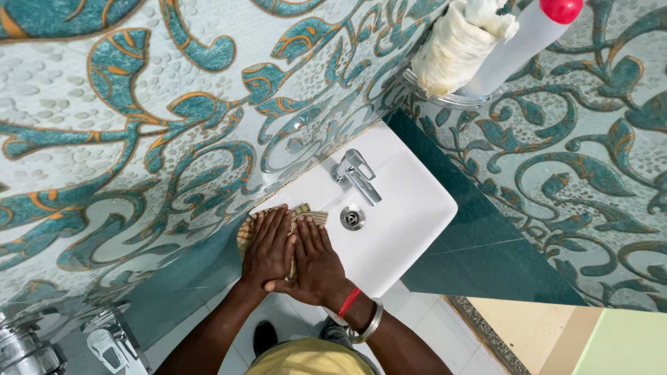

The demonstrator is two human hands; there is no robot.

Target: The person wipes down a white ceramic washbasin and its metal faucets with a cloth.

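Note:
My left hand (267,248) and my right hand (316,260) lie flat side by side on a striped tan cloth (309,212), pressing it onto the left rim of a white wash basin (410,208). The cloth shows only at its edges past my fingers. My right wrist carries a red band and a metal bangle. A chrome tap (357,175) stands at the basin's back edge, and the round drain (352,218) sits just right of my right hand's fingers.
Patterned teal and white tiles cover both walls. A corner shelf (451,97) holds a cream cloth (455,42) and a white bottle with a red cap (528,35). Chrome fittings (42,344) sit low left. White floor tiles lie below.

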